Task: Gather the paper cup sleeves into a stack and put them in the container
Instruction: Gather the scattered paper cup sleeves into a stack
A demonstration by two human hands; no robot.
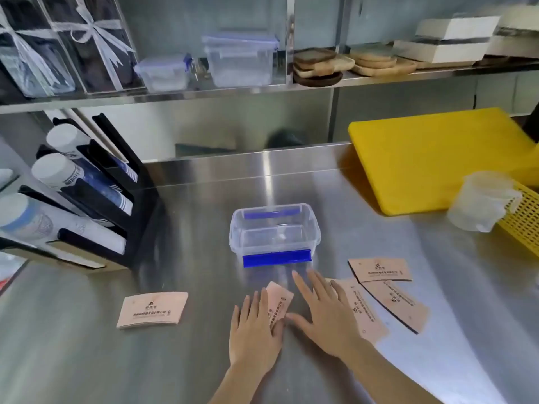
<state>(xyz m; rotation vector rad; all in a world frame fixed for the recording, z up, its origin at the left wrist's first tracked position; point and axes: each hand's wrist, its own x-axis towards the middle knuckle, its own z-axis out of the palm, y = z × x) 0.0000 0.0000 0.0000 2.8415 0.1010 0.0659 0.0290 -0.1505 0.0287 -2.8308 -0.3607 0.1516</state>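
A clear plastic container [312, 232] with blue clips stands open on the steel counter, nothing in it. Several kraft paper cup sleeves lie flat in front of it. One sleeve [152, 309] lies apart at the left. My left hand [254, 328] rests flat on a middle sleeve [280, 301], fingers spread. My right hand [326, 313] lies flat beside it, overlapping the edge of another sleeve [364, 313]. Two more sleeves lie to the right: one [380, 269] nearer the container, one [399, 306] below it.
A black cup dispenser rack [96, 199] with paper cups stands at the left. A yellow cutting board [437, 158] leans at the back right, with a clear measuring jug [484, 202] and a yellow basket [525, 220] beside it. A shelf above holds boxes and wooden plates.
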